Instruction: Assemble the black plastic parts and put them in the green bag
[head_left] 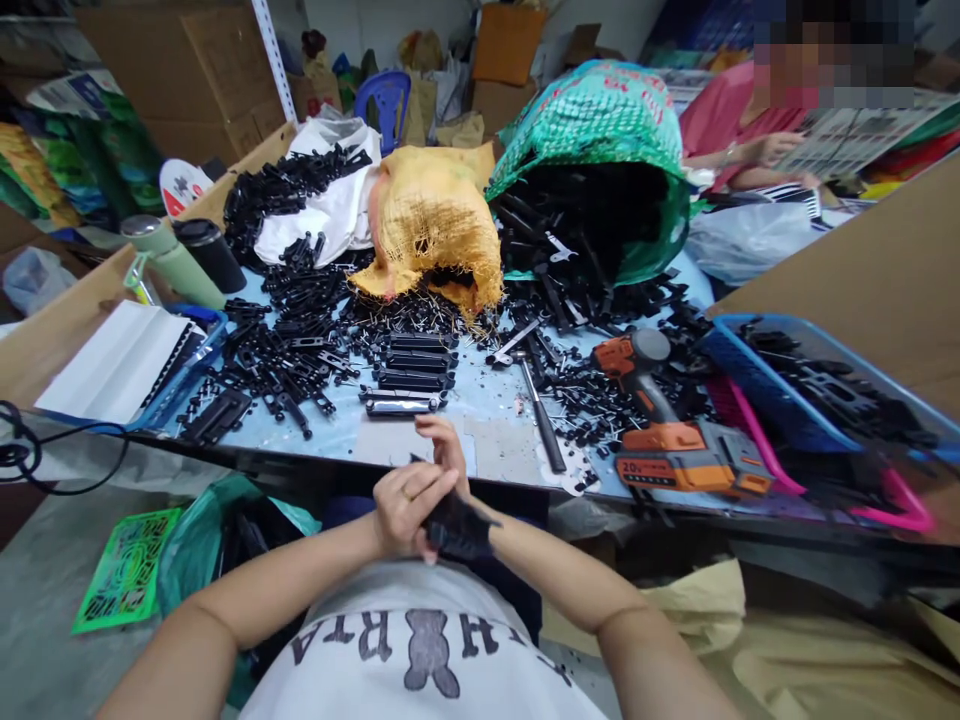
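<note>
Just in front of the table edge, my left hand [411, 502], with a ring on one finger, is closed over the base of my right hand and the edge of a black wrist wrap [459, 530]. The wrap sits round my right wrist, with a loose end sticking out to the right. Beyond it, my right hand [444, 448] points up with its fingers loosely bent and nothing visible in them. Nearest to the hands on the table lies a row of black, bar-shaped assemblies [415, 362], the closest one showing a shiny metal face [403, 402].
A hammer [541, 410] and an orange cordless drill [675, 430] lie to the right. Heaps of black parts [289, 350] and screws surround a yellow sack [439, 215] and a green sack [592, 130]. A blue basket [787, 390] stands far right. Another person [739, 130] sits behind.
</note>
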